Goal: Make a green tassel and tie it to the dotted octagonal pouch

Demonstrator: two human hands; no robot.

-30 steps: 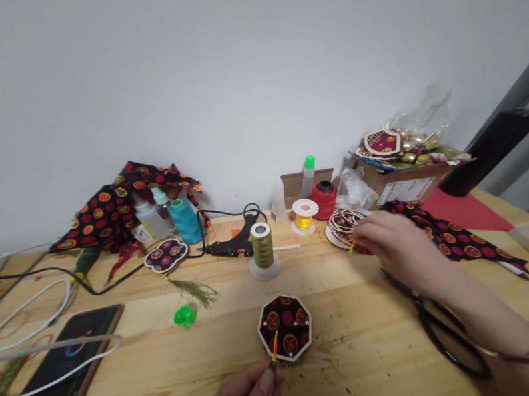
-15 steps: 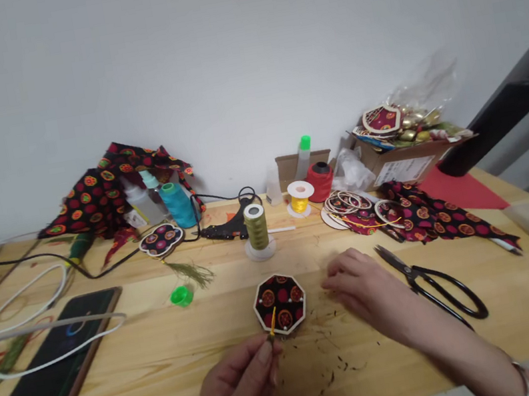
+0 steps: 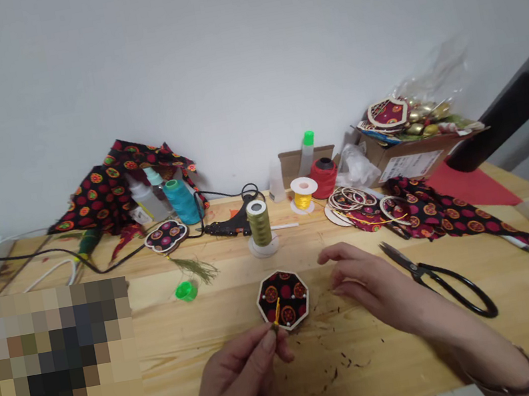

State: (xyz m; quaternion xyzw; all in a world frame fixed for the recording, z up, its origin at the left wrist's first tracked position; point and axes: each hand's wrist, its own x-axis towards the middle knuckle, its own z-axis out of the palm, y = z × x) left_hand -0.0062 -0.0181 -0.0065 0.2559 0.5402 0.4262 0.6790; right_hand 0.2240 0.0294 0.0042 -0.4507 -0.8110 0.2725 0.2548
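Between thumb and forefinger, my left hand point(image 3: 243, 374) pinches a small yellow cord loop point(image 3: 277, 311) with a dark olive bit at its base; whatever hangs below is hidden by the fingers. The loop stands up in front of an octagonal ornament point(image 3: 284, 286), which has a pale rim, dark patterned fabric and small white beads at its edge. My right hand point(image 3: 367, 279) hovers to the right of the ornament, fingers loosely bent and apart, with nothing in them. Black-handled scissors point(image 3: 427, 275) lie to its right. Behind the ornament stands an olive thread spool point(image 3: 260, 226).
A flower-shaped ornament point(image 3: 166, 236) with an olive tassel point(image 3: 198, 268) lies near a green cap point(image 3: 185, 291). Along the wall are a glue gun point(image 3: 228, 224), teal thread point(image 3: 182, 201), yellow cord point(image 3: 303, 199), red thread point(image 3: 324, 178) and a cardboard box point(image 3: 410, 159). A pixelated patch hides the lower left.
My right hand has lifted slightly and its fingers have spread. My left hand still pinches the yellow loop. The whole view has shifted a little.
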